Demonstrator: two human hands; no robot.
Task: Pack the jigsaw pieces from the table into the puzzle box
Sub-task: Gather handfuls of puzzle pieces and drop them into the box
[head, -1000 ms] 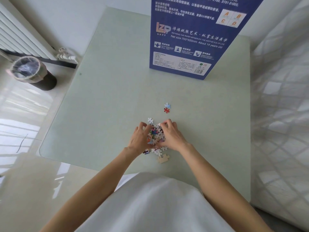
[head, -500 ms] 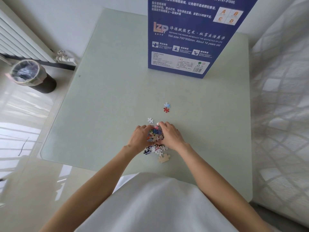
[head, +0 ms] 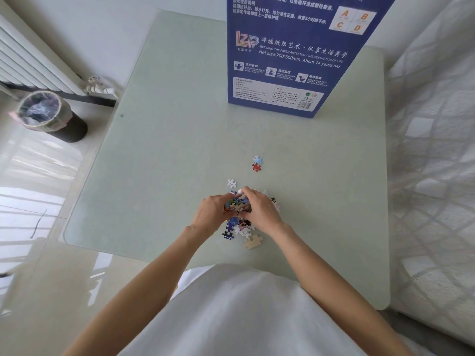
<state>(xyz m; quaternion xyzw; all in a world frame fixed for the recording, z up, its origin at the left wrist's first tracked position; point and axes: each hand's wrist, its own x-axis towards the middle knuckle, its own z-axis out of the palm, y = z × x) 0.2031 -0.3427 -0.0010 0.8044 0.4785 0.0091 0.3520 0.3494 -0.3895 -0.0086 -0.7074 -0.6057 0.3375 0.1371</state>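
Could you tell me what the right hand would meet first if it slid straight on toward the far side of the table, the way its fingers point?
Probably the white loose piece just beyond the right hand; depth is unclear.

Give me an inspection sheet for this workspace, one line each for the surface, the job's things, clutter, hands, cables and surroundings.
Surface: pale green table, glassy top.
Job's things: blue puzzle box stands upright at the far edge; pile of pieces between the hands; loose pieces beneath it; tan piece nearest the person; red piece touching a light blue piece farther out; white piece just beyond the hands.
Clutter: nothing seen.
Hands: left hand and right hand cup the pile from both sides.
Cables: nothing seen.
Surroundings: radiator and lined bin on the left; quilted fabric on the right.
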